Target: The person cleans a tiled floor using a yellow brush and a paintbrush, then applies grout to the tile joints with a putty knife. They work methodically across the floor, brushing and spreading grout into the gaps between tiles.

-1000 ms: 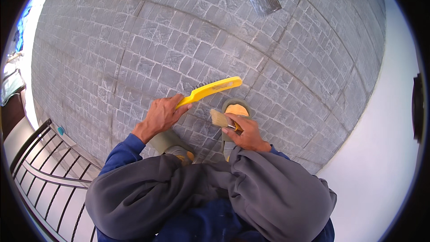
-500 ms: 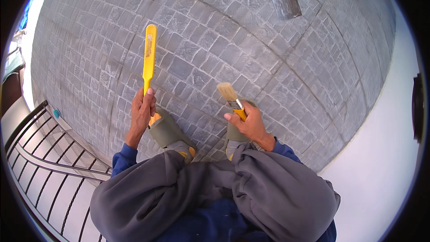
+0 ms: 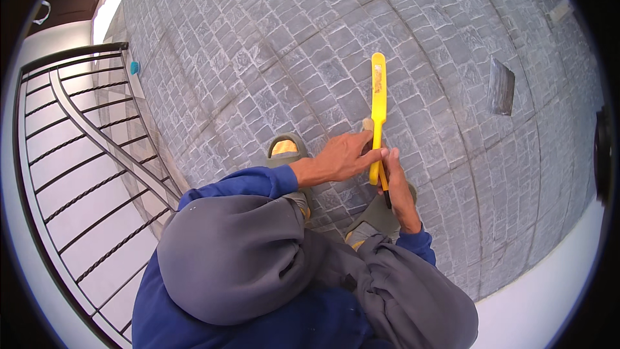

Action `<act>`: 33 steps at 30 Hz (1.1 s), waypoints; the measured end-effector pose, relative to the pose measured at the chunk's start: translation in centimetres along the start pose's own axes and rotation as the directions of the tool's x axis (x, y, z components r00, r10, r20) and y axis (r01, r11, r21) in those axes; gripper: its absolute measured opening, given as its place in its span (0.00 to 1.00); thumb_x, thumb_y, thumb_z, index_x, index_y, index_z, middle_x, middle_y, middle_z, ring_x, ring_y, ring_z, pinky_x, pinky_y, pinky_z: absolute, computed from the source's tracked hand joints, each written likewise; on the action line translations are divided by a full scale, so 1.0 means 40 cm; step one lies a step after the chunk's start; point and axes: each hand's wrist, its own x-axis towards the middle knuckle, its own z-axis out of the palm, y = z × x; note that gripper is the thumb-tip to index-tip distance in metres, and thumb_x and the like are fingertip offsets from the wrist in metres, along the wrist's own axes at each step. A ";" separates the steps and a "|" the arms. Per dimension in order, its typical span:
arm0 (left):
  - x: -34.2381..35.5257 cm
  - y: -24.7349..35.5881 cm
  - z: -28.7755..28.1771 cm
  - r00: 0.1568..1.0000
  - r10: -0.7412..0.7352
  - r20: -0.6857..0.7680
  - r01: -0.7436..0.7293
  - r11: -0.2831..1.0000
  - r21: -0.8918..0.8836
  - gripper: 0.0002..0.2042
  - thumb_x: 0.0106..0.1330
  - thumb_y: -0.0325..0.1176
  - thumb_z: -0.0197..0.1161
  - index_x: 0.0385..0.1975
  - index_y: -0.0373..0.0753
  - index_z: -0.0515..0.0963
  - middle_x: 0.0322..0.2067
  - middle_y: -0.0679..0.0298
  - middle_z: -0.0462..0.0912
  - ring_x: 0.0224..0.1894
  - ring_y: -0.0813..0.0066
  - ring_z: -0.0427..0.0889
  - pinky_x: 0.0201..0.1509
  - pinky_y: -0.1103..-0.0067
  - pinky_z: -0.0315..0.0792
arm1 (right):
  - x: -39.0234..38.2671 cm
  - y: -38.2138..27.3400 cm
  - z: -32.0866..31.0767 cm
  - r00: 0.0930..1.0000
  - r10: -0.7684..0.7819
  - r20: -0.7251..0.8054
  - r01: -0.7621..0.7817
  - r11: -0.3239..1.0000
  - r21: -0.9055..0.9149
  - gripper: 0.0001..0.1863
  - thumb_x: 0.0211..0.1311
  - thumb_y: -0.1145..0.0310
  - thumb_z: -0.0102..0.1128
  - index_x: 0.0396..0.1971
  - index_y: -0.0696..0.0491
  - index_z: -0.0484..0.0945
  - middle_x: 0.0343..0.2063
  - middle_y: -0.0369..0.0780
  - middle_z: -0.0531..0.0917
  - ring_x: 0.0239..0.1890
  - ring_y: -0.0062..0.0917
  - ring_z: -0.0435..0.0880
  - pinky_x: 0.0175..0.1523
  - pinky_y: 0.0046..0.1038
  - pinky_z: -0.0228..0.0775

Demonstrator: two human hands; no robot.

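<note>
My two hands meet in front of my right knee. Between them a long yellow brush (image 3: 378, 94) points away from me, its flat back upward and its bristles out of sight. My left hand (image 3: 340, 157) reaches across from the left, its thumb and fingers pinching the yellow brush's handle. Beneath that handle lies a paintbrush (image 3: 385, 184) with a yellow, black-tipped handle; only a bit of its pale bristles shows beyond my left fingers. My right hand (image 3: 402, 195) is closed around the paintbrush, its thumb beside the yellow brush. Part of the grip is hidden.
Grey stone-patterned paving (image 3: 310, 45) spreads ahead. A flat grey rectangular plate (image 3: 501, 87) lies on it at the right. A black metal railing (image 3: 90, 136) stands on my left, with a small teal object (image 3: 134, 67) by its far end. A white wall (image 3: 549, 291) borders the right.
My left hand has carried the yellow brush to the right, up against my right hand. The paintbrush has turned and now lies under it. My view has swung left.
</note>
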 end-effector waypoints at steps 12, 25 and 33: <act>-0.043 -0.013 -0.012 0.993 -0.089 -0.076 0.044 0.888 -0.458 0.21 0.71 0.52 0.56 0.31 0.36 0.77 0.27 0.65 0.81 0.30 0.77 0.79 0.31 0.78 0.71 | 0.032 0.002 0.032 0.980 -0.171 -0.104 0.164 0.984 -0.070 0.22 0.73 0.53 0.47 0.36 0.57 0.81 0.23 0.34 0.80 0.24 0.17 0.74 0.29 0.23 0.64; -0.031 -0.027 -0.023 0.976 -0.130 -0.177 -0.081 0.533 -0.842 0.24 0.74 0.53 0.52 0.47 0.34 0.77 0.41 0.59 0.83 0.45 0.70 0.83 0.49 0.75 0.78 | -0.014 -0.071 0.063 0.845 -0.525 -0.095 0.483 0.828 -0.284 0.22 0.74 0.58 0.44 0.56 0.61 0.71 0.39 0.44 0.83 0.36 0.27 0.82 0.44 0.28 0.73; -0.155 -0.093 -0.289 0.851 -0.076 -0.520 -0.131 0.927 -0.350 0.19 0.75 0.47 0.54 0.44 0.34 0.77 0.22 0.67 0.76 0.21 0.81 0.77 0.27 0.82 0.74 | -0.216 0.031 -0.241 0.770 -0.526 -0.362 0.284 0.790 -0.543 0.15 0.69 0.68 0.51 0.52 0.58 0.72 0.33 0.41 0.81 0.31 0.25 0.79 0.41 0.29 0.73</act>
